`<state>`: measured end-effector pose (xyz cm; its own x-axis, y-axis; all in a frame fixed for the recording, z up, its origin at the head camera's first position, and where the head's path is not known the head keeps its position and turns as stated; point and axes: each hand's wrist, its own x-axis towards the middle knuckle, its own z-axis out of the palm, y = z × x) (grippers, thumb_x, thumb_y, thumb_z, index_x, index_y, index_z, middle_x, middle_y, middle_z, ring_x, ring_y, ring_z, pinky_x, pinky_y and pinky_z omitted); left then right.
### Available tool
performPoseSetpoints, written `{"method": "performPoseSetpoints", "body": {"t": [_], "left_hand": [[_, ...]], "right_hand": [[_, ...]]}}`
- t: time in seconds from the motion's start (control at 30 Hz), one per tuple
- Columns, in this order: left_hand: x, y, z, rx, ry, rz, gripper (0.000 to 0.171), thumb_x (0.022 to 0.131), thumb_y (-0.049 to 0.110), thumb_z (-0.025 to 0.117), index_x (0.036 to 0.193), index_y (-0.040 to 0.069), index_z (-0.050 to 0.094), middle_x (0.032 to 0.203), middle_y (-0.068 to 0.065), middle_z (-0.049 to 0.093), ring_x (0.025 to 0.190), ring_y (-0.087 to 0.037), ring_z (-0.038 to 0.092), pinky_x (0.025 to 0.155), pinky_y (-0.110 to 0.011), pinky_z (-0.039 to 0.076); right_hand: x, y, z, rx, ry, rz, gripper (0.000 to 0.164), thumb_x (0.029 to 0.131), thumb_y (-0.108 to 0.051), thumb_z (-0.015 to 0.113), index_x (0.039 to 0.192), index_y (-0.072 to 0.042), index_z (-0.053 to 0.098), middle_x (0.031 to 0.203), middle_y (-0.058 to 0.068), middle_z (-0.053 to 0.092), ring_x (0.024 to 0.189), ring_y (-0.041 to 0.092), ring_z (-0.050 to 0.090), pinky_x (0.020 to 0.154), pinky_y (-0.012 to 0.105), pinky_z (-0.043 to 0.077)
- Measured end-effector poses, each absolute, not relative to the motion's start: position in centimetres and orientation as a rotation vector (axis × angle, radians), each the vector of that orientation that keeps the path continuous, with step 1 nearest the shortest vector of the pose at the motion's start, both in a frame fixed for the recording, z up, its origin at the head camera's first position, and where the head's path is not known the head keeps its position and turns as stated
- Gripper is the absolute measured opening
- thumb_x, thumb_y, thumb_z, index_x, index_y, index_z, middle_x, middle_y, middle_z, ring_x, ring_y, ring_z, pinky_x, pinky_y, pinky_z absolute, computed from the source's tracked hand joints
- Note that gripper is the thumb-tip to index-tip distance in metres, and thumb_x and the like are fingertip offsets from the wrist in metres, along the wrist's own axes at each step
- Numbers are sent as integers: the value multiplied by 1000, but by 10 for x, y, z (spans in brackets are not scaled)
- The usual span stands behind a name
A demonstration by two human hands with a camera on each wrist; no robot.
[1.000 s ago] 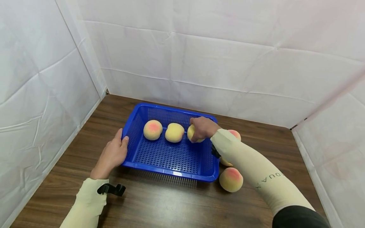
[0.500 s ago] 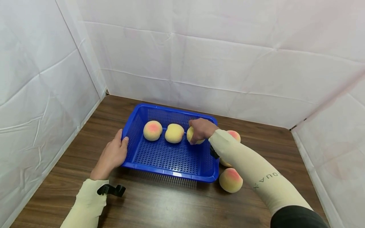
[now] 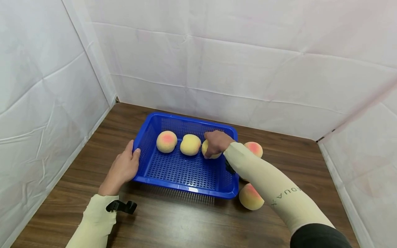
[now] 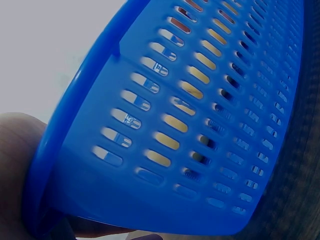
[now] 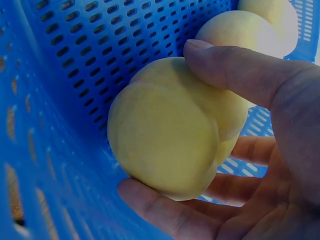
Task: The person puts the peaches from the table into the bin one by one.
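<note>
My left hand (image 3: 122, 168) grips the left rim of a blue perforated plastic basket (image 3: 173, 185); in the left wrist view the basket's slotted wall (image 4: 150, 185) fills most of the picture. Inside the basket, near its right end, my right hand (image 3: 217, 142) holds a yellow peach (image 3: 205, 147). The right wrist view shows thumb and fingers around this peach (image 5: 165, 137), close to the basket's wall. To its left in the basket sit a plain yellow peach (image 3: 190, 144) and a pink-topped peach (image 3: 166, 142), forming a row along the back.
Outside the basket's right side, a pink-topped peach (image 3: 254, 148) and another peach (image 3: 251, 198) lie on the brown wooden table (image 3: 186, 227). Between them, a further peach is mostly hidden by the right sleeve (image 3: 257, 172). White sheeting (image 3: 217, 69) encloses the back and sides.
My right hand, with the peach, has shifted slightly left and toward the front in the basket. My left hand and the basket have stayed in place.
</note>
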<state>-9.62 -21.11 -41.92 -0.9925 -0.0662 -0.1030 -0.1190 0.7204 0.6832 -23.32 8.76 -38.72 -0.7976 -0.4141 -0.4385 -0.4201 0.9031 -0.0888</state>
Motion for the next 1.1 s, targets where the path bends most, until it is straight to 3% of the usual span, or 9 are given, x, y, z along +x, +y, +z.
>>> {"method": "performPoseSetpoints", "body": {"t": [1.1], "left_hand": [[-96, -208, -413, -149, 2849, 1122, 59, 107, 31, 21, 151, -3, 3, 143, -36, 32, 124, -49, 39, 101, -64, 31]], "right_hand": [[-234, 91, -381, -596, 2591, -1, 67, 73, -36, 81, 129, -9, 55, 109, 7, 61, 90, 22, 54, 77, 36, 49]]}}
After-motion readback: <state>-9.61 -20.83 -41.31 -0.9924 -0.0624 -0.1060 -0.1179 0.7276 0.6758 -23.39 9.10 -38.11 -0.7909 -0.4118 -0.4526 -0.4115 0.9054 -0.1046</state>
